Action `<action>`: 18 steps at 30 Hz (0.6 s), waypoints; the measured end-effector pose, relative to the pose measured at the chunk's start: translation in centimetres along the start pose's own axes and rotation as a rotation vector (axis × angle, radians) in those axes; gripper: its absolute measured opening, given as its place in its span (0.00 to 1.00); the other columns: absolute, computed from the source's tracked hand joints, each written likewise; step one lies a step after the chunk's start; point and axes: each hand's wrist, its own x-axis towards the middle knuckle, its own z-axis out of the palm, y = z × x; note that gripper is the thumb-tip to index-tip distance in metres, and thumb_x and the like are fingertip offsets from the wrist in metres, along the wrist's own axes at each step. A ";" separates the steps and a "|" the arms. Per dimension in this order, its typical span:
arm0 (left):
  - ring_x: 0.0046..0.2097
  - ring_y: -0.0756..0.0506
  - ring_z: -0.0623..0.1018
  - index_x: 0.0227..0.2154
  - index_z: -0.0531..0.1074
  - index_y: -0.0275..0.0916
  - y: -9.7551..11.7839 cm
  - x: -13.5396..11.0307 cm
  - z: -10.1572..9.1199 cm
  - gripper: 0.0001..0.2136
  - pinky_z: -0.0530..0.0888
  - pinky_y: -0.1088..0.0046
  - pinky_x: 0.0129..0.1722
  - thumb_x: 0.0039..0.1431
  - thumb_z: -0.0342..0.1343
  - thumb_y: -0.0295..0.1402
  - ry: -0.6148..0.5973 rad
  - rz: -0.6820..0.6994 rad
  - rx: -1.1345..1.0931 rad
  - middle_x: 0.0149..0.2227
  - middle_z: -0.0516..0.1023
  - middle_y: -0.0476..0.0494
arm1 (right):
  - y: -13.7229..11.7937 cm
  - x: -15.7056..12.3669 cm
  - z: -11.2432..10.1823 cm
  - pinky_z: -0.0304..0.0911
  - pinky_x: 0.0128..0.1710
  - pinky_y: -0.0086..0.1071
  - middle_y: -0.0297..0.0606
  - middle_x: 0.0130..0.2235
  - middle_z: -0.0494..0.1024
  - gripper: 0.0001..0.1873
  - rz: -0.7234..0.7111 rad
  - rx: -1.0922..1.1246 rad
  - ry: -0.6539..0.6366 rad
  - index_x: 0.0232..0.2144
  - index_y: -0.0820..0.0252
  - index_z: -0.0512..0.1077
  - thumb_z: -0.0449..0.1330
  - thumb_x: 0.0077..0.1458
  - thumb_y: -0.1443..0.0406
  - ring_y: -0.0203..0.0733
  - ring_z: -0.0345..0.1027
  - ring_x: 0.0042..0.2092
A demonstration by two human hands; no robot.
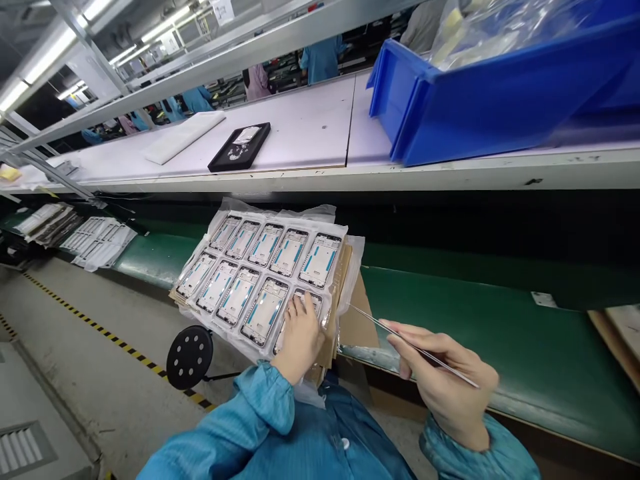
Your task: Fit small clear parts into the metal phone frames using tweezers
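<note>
A clear plastic tray (200,308) holding several phone frames in two rows rests on cardboard, on my lap at the edge of a green conveyor belt (525,333). My left hand (300,340) lies on the nearest frame (305,303) at the tray's front right corner, fingers pressed down on it. My right hand (445,380) is closed on thin metal tweezers (395,333), whose tips point left toward the tray's right edge.
A white shelf (310,127) above the belt carries a black tray (240,147), a white foam sheet (183,137) and a blue bin (500,93). More trays (97,240) lie at the left. A black stool seat (190,357) stands below. Other people work behind the shelf.
</note>
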 end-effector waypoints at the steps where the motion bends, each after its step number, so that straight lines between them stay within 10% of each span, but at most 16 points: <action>1: 0.69 0.26 0.60 0.70 0.43 0.25 0.1 -0.1 0.0 0.40 0.66 0.47 0.63 0.57 0.54 0.26 -0.001 -0.004 0.015 0.67 0.58 0.13 | 0.2 -0.1 0.0 0.69 0.12 0.32 0.40 0.37 0.87 0.08 0.006 0.000 0.010 0.27 0.56 0.80 0.71 0.51 0.73 0.43 0.77 0.21; 10: 0.66 0.30 0.68 0.69 0.50 0.31 -2.1 -0.2 1.5 0.31 0.72 0.50 0.58 0.62 0.48 0.23 0.088 0.042 0.177 0.66 0.62 0.18 | 0.9 -0.7 0.0 0.67 0.11 0.31 0.43 0.36 0.87 0.06 0.060 0.029 0.054 0.25 0.57 0.79 0.71 0.52 0.68 0.41 0.73 0.18; 18: 0.46 0.36 0.83 0.71 0.45 0.29 -4.6 -0.2 -3.9 0.32 0.79 0.60 0.45 0.66 0.44 0.26 0.114 0.000 -0.262 0.44 0.81 0.30 | 1.5 -0.7 0.0 0.67 0.11 0.31 0.41 0.37 0.87 0.06 0.083 0.076 0.025 0.26 0.55 0.80 0.71 0.53 0.69 0.35 0.69 0.15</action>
